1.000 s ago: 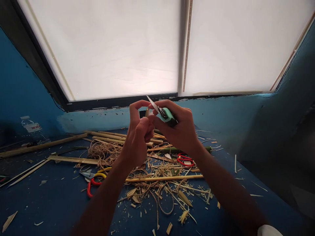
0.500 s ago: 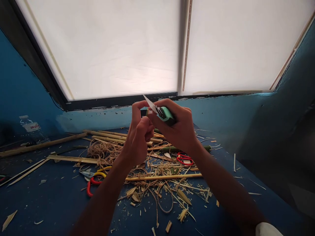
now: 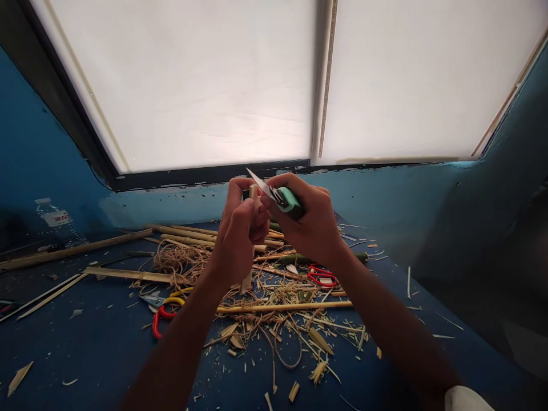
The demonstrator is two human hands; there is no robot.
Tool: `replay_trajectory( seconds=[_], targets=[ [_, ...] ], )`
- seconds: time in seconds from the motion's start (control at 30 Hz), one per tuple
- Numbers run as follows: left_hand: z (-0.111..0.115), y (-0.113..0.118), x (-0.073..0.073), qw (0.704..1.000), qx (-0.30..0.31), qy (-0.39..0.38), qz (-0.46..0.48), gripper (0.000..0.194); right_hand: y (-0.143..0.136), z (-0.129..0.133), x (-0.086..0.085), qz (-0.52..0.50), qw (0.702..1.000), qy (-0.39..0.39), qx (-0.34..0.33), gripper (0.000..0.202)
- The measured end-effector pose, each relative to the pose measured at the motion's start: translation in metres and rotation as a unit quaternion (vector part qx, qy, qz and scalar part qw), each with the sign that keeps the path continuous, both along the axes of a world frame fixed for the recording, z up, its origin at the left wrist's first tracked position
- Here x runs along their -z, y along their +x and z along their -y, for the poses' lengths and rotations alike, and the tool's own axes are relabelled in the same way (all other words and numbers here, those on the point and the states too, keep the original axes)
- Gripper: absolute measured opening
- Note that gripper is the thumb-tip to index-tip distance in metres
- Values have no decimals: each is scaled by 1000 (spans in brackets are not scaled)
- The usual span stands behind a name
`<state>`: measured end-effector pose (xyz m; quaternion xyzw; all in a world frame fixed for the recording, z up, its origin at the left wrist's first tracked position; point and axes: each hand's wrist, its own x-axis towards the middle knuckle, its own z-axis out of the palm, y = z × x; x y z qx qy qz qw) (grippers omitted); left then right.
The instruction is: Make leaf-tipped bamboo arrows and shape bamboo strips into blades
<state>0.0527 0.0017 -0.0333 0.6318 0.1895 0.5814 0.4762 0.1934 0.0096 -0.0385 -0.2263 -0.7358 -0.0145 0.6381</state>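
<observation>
Watching from afar through the head camera, I had both of the person's hands before me, raised close together over the blue table (image 3: 103,354). The left hand (image 3: 237,225) was closed around a pale wooden strip (image 3: 253,191), its upper end poking up between thumb and curled forefinger. A pale length also showed just below that hand, though I could not tell whether it was the same piece. The right hand (image 3: 314,211) was wrapped around a green-handled knife (image 3: 290,204), whose bare blade (image 3: 258,180) slanted up and leftward, over toward the left hand's fingers. The blade lay right by the strip's top, but I could not make out whether the two touched. Below both hands I saw a litter of shavings (image 3: 295,294), with a long thin stick (image 3: 295,307) lying across it. Behind the left hand and to its left were bamboo sticks (image 3: 192,233) and a tangle of twine (image 3: 171,260); nearer than the twine, beside the left forearm, lay red-and-yellow scissors (image 3: 165,308), partly hidden by that arm. Under the right wrist sat a pair of red handles (image 3: 323,283). Well off to the left of the left hand stood a clear bottle (image 3: 55,218).
</observation>
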Motion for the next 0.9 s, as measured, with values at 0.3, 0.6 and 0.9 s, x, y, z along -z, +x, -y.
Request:
replay_trajectory(
  seconds=[0.3,0.6,0.9],
  targets=[
    [-6,-7,-5,998,-5,15,53,4,0,5,-2,18,1000,-4,-8,16],
    [-16,-19,-13,990,-43,111,73,9,1,3,-2,40,999,-7,-18,20],
    [-20,-35,-22,984,-94,134,77,17,2,3,-1,54,998,-17,-25,21]
  ],
)
